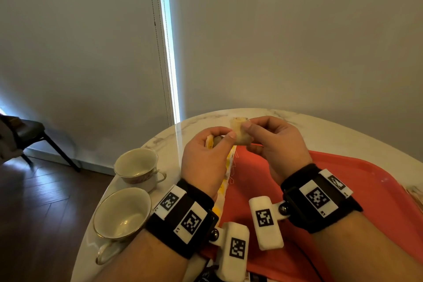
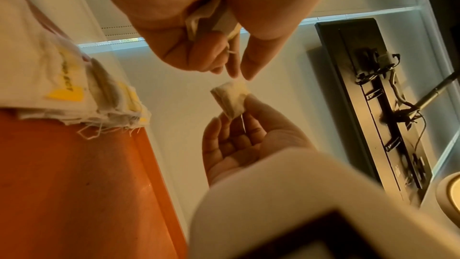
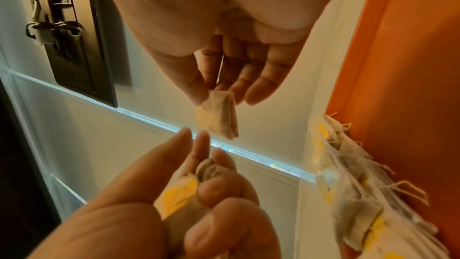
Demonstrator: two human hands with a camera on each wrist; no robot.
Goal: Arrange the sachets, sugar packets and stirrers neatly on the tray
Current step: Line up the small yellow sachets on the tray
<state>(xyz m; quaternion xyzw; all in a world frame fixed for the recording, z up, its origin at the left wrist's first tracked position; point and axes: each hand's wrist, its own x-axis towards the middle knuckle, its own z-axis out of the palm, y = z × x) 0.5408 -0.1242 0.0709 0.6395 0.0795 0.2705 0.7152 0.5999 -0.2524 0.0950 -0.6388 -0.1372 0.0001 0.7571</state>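
Both hands are raised over the red tray (image 1: 377, 190). My right hand (image 1: 245, 127) pinches a pale tea bag sachet (image 1: 239, 135) by thumb and fingers; it shows clearly in the right wrist view (image 3: 219, 119). My left hand (image 1: 225, 136) curls its lower fingers round another sachet with a yellow tag (image 3: 179, 198), and its thumb and index finger reach out beside the pinched bag (image 2: 231, 99). A row of yellow-tagged sachets (image 1: 229, 167) with loose strings lies along the tray's left edge (image 2: 99, 95).
Two empty cups (image 1: 136, 165) (image 1: 121, 213) on saucers stand left of the tray on the round marble table (image 1: 320, 126). Some flat paper items (image 1: 414, 194) lie at the tray's right edge. A dark chair (image 1: 29, 135) stands on the floor at far left.
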